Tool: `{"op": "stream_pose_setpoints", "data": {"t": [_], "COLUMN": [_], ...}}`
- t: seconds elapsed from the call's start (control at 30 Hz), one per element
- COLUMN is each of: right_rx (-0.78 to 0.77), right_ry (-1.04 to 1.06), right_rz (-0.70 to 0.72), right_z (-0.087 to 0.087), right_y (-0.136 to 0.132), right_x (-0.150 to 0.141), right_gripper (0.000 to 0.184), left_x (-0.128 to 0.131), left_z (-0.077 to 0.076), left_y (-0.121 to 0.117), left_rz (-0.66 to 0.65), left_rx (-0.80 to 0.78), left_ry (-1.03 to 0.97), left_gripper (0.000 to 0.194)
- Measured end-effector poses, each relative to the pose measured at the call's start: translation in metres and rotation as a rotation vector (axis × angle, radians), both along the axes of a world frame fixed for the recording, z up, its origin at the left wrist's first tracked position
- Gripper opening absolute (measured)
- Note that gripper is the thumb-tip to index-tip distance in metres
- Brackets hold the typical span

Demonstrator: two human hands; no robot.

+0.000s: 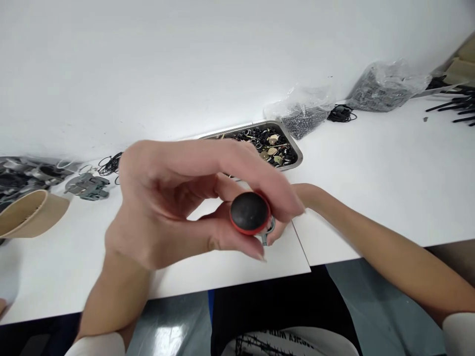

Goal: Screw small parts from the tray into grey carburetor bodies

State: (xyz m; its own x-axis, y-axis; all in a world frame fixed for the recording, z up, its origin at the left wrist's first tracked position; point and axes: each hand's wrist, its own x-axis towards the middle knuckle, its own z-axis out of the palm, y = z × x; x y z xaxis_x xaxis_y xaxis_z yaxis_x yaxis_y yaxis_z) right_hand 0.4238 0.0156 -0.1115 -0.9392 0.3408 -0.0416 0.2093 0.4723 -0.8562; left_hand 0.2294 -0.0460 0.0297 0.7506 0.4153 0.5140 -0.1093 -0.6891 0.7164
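In front of the camera, my left hand (174, 207) is closed, pinching a screwdriver (250, 213) between thumb and fingers. Its round black end with a red rim faces me, and its shaft is hidden behind the handle. Below and behind it, my right hand (279, 232) is mostly covered by the left one. Its fingers are closed around a small grey part (264, 239), of which only an edge shows. The screwdriver is directly over this part; contact between them cannot be seen.
A metal tray (298, 159) of small mixed parts lies behind my hands. Plastic bags (302, 116) of small pieces and black cable coils (340, 113) line the wall. To the left are a grey part (88, 186) and a tan container (44, 217). Another person's hand (2, 304) shows at the left edge.
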Motion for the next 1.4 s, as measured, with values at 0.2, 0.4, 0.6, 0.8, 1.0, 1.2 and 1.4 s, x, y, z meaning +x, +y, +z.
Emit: {"op": "stream_pose_setpoints", "data": {"t": [0.2,0.4,0.6,0.8,1.0,1.2,1.4], "right_rx": [-0.016,-0.019,-0.006,-0.017,-0.013,-0.012,-0.007], "right_ry": [0.041,0.058,0.053,0.062,0.046,0.015,0.007], "right_rz": [0.022,0.038,0.020,0.042,0.022,0.035,0.027], "right_z": [-0.002,-0.006,-0.003,-0.005,-0.006,-0.003,0.000], "right_y": [0.001,0.002,0.001,0.002,0.002,0.002,0.001], "right_x": [0.000,0.000,0.000,0.001,0.000,0.000,0.000], "right_gripper": [0.067,0.066,0.064,0.068,0.072,0.072,0.069], "left_x": [-0.003,-0.002,0.000,0.001,-0.002,-0.004,-0.005], "left_z": [-0.004,-0.009,-0.003,-0.004,-0.005,-0.016,-0.017], "left_y": [0.007,0.011,0.009,-0.001,0.005,0.001,0.002], "left_rz": [-0.023,-0.012,-0.075,0.044,-0.048,0.098,0.111], "left_rx": [0.010,-0.003,0.070,-0.053,0.060,0.007,0.070], "left_ry": [0.013,-0.043,-0.050,0.035,-0.078,-0.177,-0.173], "left_gripper": [0.022,0.032,0.015,0.040,0.029,0.046,0.045]}}
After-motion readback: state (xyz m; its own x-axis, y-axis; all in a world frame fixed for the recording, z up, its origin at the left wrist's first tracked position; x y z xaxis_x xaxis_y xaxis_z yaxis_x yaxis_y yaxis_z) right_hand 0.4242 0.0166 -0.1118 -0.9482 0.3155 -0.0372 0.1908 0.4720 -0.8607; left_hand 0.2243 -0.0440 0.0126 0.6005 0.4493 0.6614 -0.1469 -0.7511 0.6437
